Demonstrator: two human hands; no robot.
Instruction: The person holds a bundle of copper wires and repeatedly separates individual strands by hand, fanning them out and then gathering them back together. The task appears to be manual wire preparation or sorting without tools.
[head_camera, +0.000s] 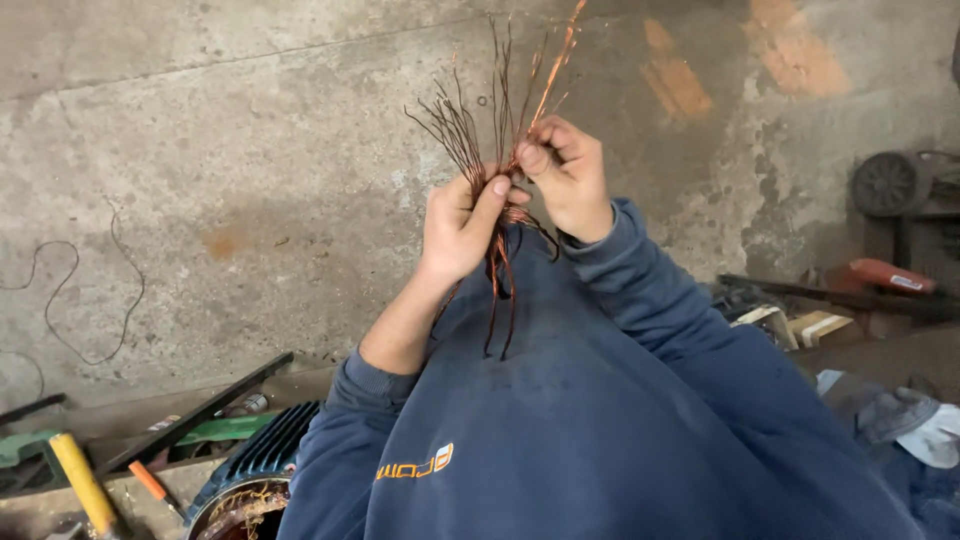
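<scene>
While both hands pinch it, copper wire bundle (503, 215) sits btwn left hand (462, 225) & right hand (570, 175), strands fanning upward.

Bundle of thin copper wires (500, 150), reddish, strands splayed upward, tails hanging below, held upright

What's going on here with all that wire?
A person in a blue sweatshirt holds a bundle of copper wire strands up in front of them. The left hand grips the bundle, while the right hand pinches strands near the top. An electric motor with its end open sits below, left.
</scene>
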